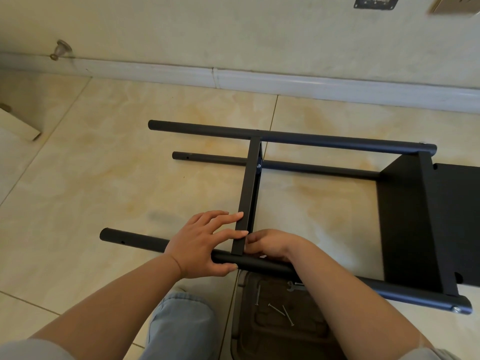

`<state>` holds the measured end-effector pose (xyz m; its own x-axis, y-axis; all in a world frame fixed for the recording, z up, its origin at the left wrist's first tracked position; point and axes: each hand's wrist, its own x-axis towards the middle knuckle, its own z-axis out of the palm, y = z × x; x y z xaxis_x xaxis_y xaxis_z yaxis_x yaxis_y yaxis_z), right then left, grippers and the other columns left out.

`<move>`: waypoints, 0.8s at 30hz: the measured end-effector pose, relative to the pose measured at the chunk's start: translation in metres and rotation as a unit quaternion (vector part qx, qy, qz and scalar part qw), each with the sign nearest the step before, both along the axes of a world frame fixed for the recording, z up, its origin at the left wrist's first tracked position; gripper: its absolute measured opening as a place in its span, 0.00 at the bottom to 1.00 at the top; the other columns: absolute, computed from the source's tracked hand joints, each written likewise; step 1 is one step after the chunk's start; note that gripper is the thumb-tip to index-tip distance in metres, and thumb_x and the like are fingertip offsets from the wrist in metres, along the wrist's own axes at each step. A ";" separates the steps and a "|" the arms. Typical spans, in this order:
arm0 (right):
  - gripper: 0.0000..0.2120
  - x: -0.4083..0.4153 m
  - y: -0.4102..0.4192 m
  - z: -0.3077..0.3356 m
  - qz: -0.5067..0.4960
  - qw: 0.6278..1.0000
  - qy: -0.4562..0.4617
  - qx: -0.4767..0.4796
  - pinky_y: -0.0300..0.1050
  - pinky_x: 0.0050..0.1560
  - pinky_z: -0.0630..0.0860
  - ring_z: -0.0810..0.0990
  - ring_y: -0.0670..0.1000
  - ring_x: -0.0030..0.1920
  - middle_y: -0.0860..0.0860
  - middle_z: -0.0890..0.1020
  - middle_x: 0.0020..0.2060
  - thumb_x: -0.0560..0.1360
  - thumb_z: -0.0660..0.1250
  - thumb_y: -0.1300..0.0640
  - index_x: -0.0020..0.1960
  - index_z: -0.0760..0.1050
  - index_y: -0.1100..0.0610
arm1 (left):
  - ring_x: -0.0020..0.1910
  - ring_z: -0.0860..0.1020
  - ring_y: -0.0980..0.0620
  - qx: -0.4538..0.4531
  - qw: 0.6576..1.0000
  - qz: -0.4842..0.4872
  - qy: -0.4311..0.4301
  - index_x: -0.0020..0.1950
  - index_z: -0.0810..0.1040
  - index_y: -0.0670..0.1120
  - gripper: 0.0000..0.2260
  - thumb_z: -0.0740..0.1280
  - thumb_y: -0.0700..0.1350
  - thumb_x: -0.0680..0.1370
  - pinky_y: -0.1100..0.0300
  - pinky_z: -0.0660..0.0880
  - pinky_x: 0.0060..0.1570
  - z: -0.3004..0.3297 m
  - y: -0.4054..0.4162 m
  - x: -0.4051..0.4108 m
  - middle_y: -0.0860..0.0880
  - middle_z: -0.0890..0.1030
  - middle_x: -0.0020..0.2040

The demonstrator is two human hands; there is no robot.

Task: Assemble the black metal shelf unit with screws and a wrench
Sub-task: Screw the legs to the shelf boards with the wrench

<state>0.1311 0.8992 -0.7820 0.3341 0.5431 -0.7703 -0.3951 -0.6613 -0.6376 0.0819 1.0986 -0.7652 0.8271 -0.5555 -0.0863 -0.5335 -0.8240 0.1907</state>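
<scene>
The black metal shelf unit lies on its side on the tiled floor. Its near tube leg runs left to right under my hands. A flat middle shelf panel stands edge-on between this leg and the far tube leg. My left hand grips the near leg with the thumb under it, and its straight fingers press on the panel's lower end. My right hand sits curled at the joint behind the panel; what it holds is hidden. An end shelf panel is fixed at the right.
Several long screws and a small wrench lie on a dark tray below my right forearm. My knee in light jeans is at the bottom. A white skirting board and a door stop line the wall beyond.
</scene>
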 end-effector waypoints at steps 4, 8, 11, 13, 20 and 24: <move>0.05 0.001 0.000 -0.001 0.005 1.000 0.007 -0.002 0.50 0.63 0.71 0.77 0.49 0.52 0.47 0.80 0.47 0.78 0.63 0.52 0.48 0.77 0.45 | 0.67 0.66 0.50 0.002 1.000 0.002 0.008 0.67 0.66 0.61 0.27 0.60 0.68 0.69 0.51 0.68 0.62 0.001 -0.001 0.000 0.54 0.65 0.72; 0.10 0.001 0.002 0.001 0.021 0.999 -0.010 -0.024 0.50 0.62 0.71 0.78 0.52 0.53 0.51 0.81 0.50 0.78 0.61 0.51 0.56 0.77 0.51 | 0.67 0.66 0.50 0.005 1.000 0.002 0.013 0.67 0.66 0.61 0.27 0.60 0.68 0.69 0.51 0.68 0.62 0.002 -0.001 0.000 0.55 0.65 0.72; 0.08 0.002 0.005 0.003 0.041 0.998 -0.025 -0.035 0.50 0.59 0.72 0.78 0.52 0.49 0.53 0.81 0.48 0.79 0.60 0.52 0.51 0.77 0.52 | 0.67 0.65 0.51 0.005 1.000 -0.001 0.014 0.67 0.66 0.61 0.27 0.60 0.68 0.70 0.51 0.67 0.62 0.004 -0.002 0.000 0.55 0.65 0.72; 0.09 0.001 0.006 0.004 0.038 0.998 -0.027 -0.035 0.48 0.56 0.72 0.77 0.51 0.47 0.53 0.80 0.46 0.79 0.60 0.52 0.50 0.77 0.53 | 0.67 0.65 0.51 0.004 1.000 -0.001 0.014 0.67 0.66 0.61 0.27 0.60 0.67 0.70 0.51 0.67 0.62 0.004 -0.002 0.000 0.55 0.65 0.72; 0.07 -0.002 0.003 0.005 -0.018 0.999 -0.043 -0.027 0.45 0.55 0.74 0.78 0.49 0.51 0.51 0.80 0.49 0.78 0.61 0.55 0.54 0.76 0.52 | 0.67 0.66 0.50 0.015 0.999 -0.004 0.039 0.67 0.66 0.61 0.26 0.58 0.68 0.72 0.50 0.67 0.63 0.007 -0.002 0.000 0.54 0.64 0.73; 0.11 -0.004 0.006 0.006 0.011 0.993 -0.098 -0.057 0.46 0.55 0.73 0.78 0.53 0.54 0.55 0.81 0.53 0.78 0.62 0.54 0.57 0.76 0.56 | 0.68 0.64 0.50 0.019 0.997 0.009 0.071 0.70 0.63 0.61 0.26 0.51 0.69 0.75 0.49 0.65 0.64 0.010 -0.003 -0.001 0.54 0.62 0.74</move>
